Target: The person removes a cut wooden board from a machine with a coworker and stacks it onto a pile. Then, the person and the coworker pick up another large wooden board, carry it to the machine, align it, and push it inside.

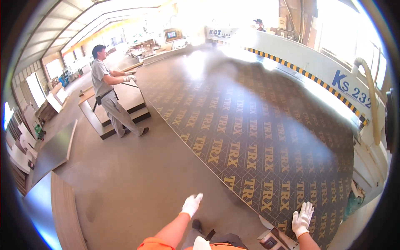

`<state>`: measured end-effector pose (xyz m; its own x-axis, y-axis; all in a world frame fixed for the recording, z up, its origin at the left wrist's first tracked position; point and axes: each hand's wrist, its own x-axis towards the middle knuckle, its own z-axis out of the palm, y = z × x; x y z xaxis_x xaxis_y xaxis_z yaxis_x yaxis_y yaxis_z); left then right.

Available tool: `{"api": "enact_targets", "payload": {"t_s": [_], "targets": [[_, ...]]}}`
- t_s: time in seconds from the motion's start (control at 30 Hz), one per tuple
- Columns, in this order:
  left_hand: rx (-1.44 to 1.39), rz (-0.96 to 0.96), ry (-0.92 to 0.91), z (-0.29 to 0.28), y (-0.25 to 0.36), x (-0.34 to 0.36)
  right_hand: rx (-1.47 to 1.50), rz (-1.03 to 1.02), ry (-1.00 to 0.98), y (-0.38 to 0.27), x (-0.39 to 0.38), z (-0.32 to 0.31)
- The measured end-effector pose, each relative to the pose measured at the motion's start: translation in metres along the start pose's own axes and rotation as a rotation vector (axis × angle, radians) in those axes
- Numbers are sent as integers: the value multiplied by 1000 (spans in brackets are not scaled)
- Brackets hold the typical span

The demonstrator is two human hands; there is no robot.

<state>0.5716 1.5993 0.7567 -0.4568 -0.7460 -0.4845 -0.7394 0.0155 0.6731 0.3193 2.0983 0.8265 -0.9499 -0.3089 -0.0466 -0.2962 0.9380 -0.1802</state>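
A large dark panel (pixel 258 141) with repeated yellow lettering lies flat along a long white machine (pixel 300 56) with a black-and-yellow striped edge. My right hand (pixel 303 218), in a white glove, rests open with fingers spread on the panel near its lower right end. My left hand (pixel 191 205), also gloved, is held in the air off the panel's near edge, over the concrete floor, with fingers loosely extended and nothing visible in it.
A co-worker (pixel 109 87) in grey stands left at a stepped stack of boards (pixel 121 118); another person (pixel 259 26) is behind the machine. Sheets (pixel 56 200) lie at lower left. A screen (pixel 173 35) stands at the back; a hose (pixel 375 104) hangs at right.
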Motion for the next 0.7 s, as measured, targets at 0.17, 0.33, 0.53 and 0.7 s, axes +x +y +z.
{"api": "enact_targets", "payload": {"t_s": [0.17,0.33,0.53,0.7], "targets": [[-257,95,10,-3,138,64,-6,123,-44,-26,-2,-8],[-507,-177,379,34,198,114,78,-27,4,-16,12,-21],[-259,-140,550,50,214,112,-473,575,290,218,16,-9],[-82,-198,635,47,202,118,-373,872,164,307,65,-21]]}}
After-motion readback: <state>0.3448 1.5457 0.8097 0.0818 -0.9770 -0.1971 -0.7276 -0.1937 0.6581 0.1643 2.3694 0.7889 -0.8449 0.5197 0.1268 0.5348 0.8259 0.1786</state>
